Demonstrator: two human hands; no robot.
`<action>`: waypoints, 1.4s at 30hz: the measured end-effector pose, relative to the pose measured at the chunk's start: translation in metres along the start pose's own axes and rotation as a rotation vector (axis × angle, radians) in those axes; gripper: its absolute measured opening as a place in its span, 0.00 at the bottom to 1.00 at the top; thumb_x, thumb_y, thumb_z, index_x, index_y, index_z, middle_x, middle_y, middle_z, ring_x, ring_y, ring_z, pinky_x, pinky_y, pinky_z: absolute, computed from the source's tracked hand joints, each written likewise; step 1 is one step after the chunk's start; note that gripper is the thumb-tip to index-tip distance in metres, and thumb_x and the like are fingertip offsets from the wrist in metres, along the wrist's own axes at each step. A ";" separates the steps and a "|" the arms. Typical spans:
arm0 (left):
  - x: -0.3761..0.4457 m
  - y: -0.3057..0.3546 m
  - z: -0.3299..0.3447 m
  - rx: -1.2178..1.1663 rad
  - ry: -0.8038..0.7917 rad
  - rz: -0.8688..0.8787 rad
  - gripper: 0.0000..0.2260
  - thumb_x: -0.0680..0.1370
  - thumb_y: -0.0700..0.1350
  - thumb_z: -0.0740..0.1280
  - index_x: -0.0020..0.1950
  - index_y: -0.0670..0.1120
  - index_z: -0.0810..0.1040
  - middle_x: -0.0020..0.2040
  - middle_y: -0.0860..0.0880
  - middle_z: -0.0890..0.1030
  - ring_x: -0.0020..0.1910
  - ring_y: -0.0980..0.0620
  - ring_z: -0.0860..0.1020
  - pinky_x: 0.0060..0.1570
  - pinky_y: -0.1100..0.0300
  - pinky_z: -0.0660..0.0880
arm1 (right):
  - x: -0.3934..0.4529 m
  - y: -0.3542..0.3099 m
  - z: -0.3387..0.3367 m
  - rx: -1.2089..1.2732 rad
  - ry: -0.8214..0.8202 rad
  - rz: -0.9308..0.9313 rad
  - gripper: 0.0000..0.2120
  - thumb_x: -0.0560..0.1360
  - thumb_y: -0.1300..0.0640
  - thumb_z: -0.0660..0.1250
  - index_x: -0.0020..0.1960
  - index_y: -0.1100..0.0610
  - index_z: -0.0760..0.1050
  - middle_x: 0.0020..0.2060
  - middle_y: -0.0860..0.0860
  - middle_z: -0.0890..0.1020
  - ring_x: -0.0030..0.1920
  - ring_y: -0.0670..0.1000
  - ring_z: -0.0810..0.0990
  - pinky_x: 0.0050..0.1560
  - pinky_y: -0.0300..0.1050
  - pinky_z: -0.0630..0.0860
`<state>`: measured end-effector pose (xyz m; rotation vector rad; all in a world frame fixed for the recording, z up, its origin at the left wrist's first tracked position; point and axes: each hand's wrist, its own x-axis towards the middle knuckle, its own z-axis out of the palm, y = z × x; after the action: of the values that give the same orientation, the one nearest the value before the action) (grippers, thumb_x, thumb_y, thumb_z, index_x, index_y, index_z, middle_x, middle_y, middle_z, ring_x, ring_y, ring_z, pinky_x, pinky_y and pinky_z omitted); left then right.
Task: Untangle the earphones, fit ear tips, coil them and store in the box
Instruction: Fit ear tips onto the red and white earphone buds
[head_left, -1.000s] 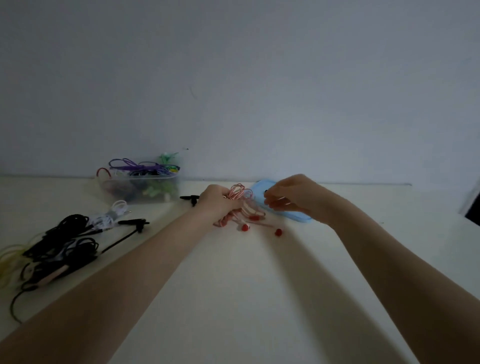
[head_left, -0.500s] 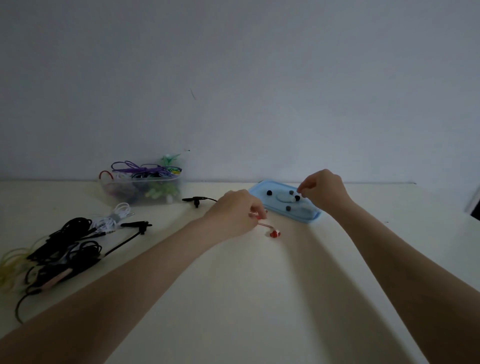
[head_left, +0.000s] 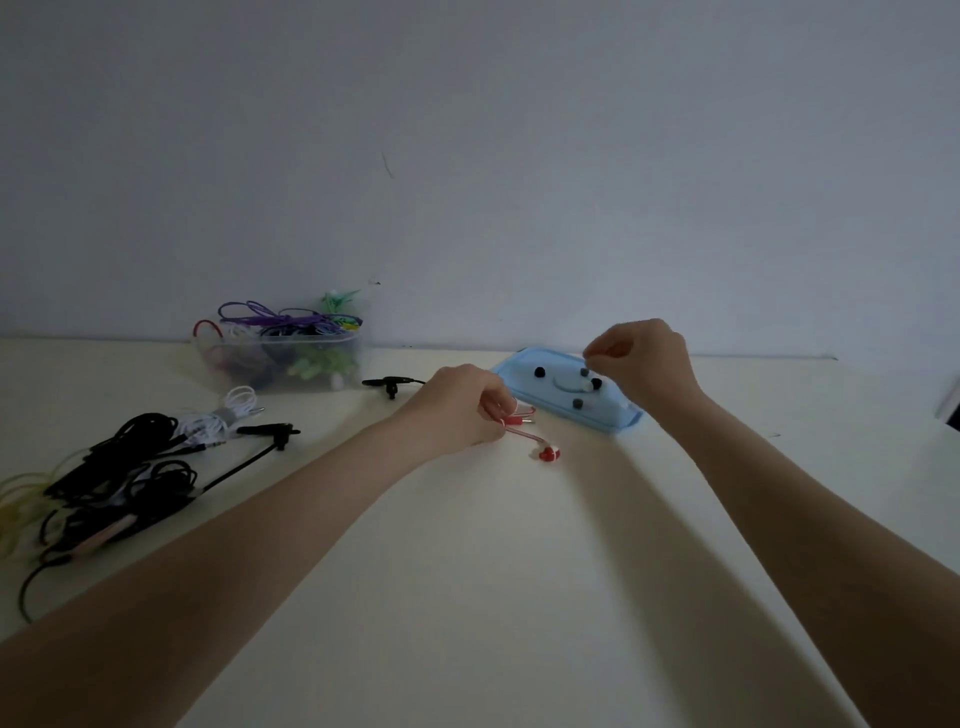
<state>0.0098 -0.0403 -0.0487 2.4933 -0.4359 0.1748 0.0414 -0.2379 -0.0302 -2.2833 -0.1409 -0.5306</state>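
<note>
My left hand grips the bundled cable of the red-and-white earphones on the table; one red earbud trails out to its right. A blue lid lies just beyond, carrying several small dark ear tips. My right hand hovers over the lid's far side with thumb and forefinger pinched together; anything between them is too small to make out.
A clear plastic box of coiled coloured earphones stands at the back left by the wall. A heap of black and white earphones lies at the left edge, with black earbuds between box and hand.
My right hand left the red earphones, reached over the blue lid and rose a little above it. My left hand closed round the cable bundle and stayed near the lid.
</note>
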 end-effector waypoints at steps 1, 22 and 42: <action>0.002 0.000 0.001 -0.045 0.042 -0.007 0.08 0.71 0.37 0.70 0.49 0.44 0.82 0.43 0.51 0.80 0.36 0.63 0.75 0.35 0.79 0.68 | -0.004 -0.006 0.001 0.145 -0.016 0.025 0.04 0.71 0.65 0.69 0.43 0.59 0.81 0.34 0.49 0.80 0.33 0.43 0.76 0.31 0.25 0.69; 0.003 -0.013 0.024 -0.424 0.391 -0.072 0.05 0.72 0.39 0.72 0.42 0.47 0.78 0.40 0.49 0.81 0.38 0.56 0.77 0.44 0.65 0.74 | -0.038 -0.015 0.050 0.813 -0.191 0.247 0.06 0.71 0.69 0.68 0.40 0.59 0.78 0.35 0.54 0.82 0.34 0.47 0.81 0.38 0.35 0.77; -0.003 -0.009 0.025 -0.348 0.384 -0.074 0.05 0.71 0.40 0.73 0.44 0.46 0.80 0.34 0.55 0.77 0.34 0.62 0.76 0.36 0.73 0.70 | -0.046 -0.017 0.047 0.881 -0.263 0.220 0.05 0.70 0.69 0.69 0.39 0.61 0.80 0.36 0.55 0.83 0.39 0.51 0.82 0.52 0.41 0.79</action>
<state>0.0105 -0.0469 -0.0748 2.0676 -0.1926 0.4935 0.0111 -0.1901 -0.0669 -1.4632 -0.2007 -0.0168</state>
